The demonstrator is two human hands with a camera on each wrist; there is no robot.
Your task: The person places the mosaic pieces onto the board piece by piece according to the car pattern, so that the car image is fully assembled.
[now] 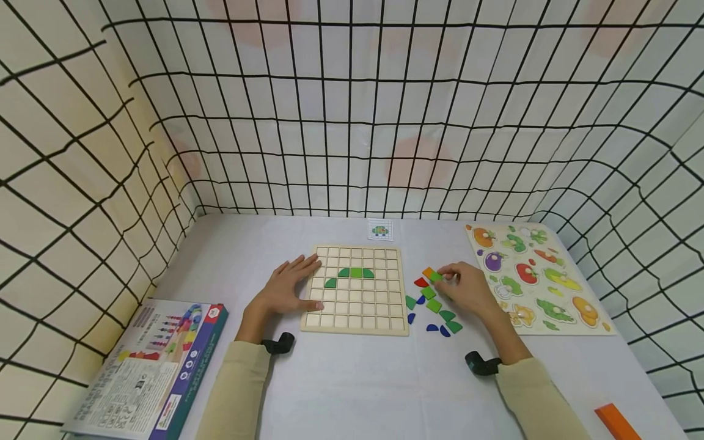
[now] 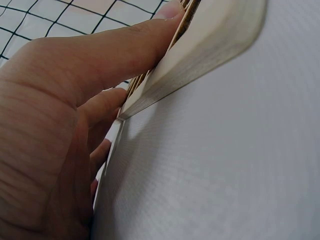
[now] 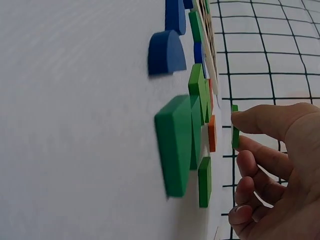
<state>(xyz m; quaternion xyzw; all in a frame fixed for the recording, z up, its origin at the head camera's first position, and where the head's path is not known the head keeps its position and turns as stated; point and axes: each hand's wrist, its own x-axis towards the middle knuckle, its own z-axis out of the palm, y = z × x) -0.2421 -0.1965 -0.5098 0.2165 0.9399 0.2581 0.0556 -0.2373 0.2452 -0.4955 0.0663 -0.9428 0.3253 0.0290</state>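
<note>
A wooden grid board [image 1: 357,327] lies flat on the white table. Near its upper part sit a green square [image 1: 356,272] and several darker green corner-cut pieces [image 1: 330,283]. My left hand [image 1: 286,290] spreads along the board's left side, thumb and fingertips touching its edge; the left wrist view has the thumb [image 2: 115,52] on the rim. To the right of the board, my right hand [image 1: 466,287] pinches a small green square tile [image 3: 235,126] between thumb and finger, above loose pieces. Among these are an orange tile [image 3: 212,133], a red piece [image 1: 421,282] and blue half-rounds [image 1: 432,328].
A small pattern card [image 1: 380,230] lies behind the board. At right is a vegetable puzzle board [image 1: 539,278], with an orange bar [image 1: 617,421] nearer the front. A boxed game [image 1: 148,366] lies at left. Black wire mesh [image 1: 352,122] surrounds the table.
</note>
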